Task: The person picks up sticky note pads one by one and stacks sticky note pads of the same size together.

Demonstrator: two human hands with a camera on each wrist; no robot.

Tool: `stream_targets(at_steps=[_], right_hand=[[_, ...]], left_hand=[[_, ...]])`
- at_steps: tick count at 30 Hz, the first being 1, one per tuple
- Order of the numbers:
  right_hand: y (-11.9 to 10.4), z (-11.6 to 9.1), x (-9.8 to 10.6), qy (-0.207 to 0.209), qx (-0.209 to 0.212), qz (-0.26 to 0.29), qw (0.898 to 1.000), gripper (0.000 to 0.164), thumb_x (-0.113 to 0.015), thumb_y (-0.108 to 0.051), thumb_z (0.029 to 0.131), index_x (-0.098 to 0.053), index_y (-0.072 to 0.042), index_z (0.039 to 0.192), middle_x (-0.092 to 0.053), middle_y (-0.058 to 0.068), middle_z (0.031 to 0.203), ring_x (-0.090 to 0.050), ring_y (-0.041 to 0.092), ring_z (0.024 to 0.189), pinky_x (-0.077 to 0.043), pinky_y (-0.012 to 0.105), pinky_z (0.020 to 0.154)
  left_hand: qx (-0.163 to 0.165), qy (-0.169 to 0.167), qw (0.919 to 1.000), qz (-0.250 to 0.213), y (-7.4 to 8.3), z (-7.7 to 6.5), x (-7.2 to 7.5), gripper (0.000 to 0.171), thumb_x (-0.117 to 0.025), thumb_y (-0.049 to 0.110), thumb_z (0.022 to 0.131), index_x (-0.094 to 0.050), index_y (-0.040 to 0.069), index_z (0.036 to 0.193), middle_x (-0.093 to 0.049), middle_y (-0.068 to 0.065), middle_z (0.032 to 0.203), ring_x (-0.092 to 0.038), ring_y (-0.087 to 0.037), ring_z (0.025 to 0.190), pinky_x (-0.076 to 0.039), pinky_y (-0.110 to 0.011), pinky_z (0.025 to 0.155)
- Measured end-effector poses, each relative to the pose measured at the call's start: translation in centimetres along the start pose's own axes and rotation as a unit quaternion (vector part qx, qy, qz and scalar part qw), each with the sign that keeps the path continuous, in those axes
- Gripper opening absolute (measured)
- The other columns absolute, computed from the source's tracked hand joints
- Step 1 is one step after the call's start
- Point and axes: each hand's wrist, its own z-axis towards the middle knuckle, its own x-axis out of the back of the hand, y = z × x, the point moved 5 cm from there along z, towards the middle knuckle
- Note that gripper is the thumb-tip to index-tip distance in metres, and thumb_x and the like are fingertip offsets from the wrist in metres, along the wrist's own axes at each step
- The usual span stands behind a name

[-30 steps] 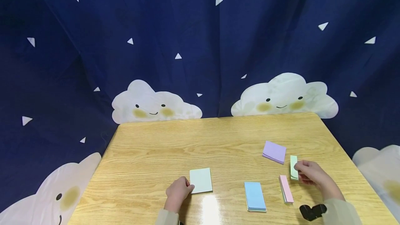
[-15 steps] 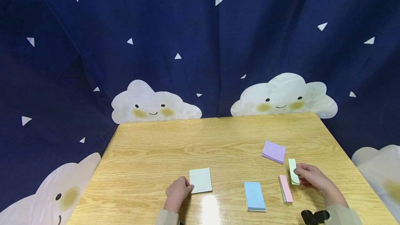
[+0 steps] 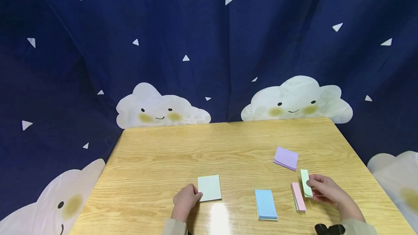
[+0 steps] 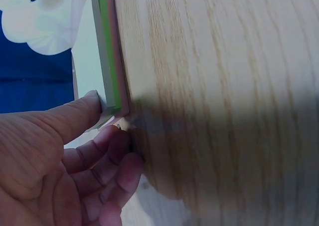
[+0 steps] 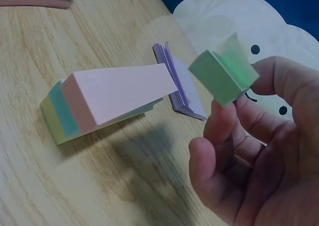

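Observation:
My left hand (image 3: 187,199) pinches the near left corner of a square stack of sticky note pads (image 3: 209,188) on the table. In the left wrist view this stack (image 4: 92,56) shows a whitish pad over green and pink layers, with the thumb on top. My right hand (image 3: 328,190) holds a narrow pale green sticky note pad (image 3: 306,183) between thumb and fingers. The right wrist view shows that green pad (image 5: 219,76) above the table, its top sheets lifting apart. Just left of it lies a narrow stack with a pink pad (image 3: 298,197) on top; teal and yellow pads show beneath it.
A purple sticky note pad (image 3: 286,158) lies behind the pink stack. A blue-topped rectangular stack (image 3: 266,205) sits between the two hands. The wooden table (image 3: 156,155) ends at a dark blue curtain (image 3: 196,28) printed with clouds.
My right hand has brought the green pad nearer to me and slightly left, beside the pink stack. The left hand and its square stack have stayed in place.

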Motion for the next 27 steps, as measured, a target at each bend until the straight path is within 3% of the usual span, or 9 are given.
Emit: stream_targets(at_steps=[15, 27], right_hand=[[0.9, -0.3, -0.9, 0.001, -0.017, -0.005, 1.0, 0.049, -0.051, -0.016, 0.085, -0.035, 0.017, 0.119, -0.054, 0.002, 0.075, -0.053, 0.012, 0.064, -0.048, 0.026, 0.056], [1.3, -0.7, -1.7, -0.074, 0.044, -0.01, 0.996, 0.052, -0.051, -0.017, 0.089, -0.031, 0.02, 0.12, -0.055, -0.002, 0.074, -0.053, 0.008, 0.064, -0.047, 0.026, 0.057]], left_hand=[[0.002, 0.004, 1.0, 0.005, 0.1, 0.0, 0.2, 0.023, -0.065, 0.027, 0.078, -0.049, 0.014, 0.068, -0.048, 0.001, 0.062, -0.043, -0.014, 0.057, -0.034, -0.035, 0.056], [0.001, -0.001, 1.0, -0.001, 0.3, -0.2, 0.4, 0.023, -0.064, 0.028, 0.079, -0.048, 0.014, 0.069, -0.047, 0.002, 0.062, -0.043, -0.013, 0.057, -0.033, -0.034, 0.056]])
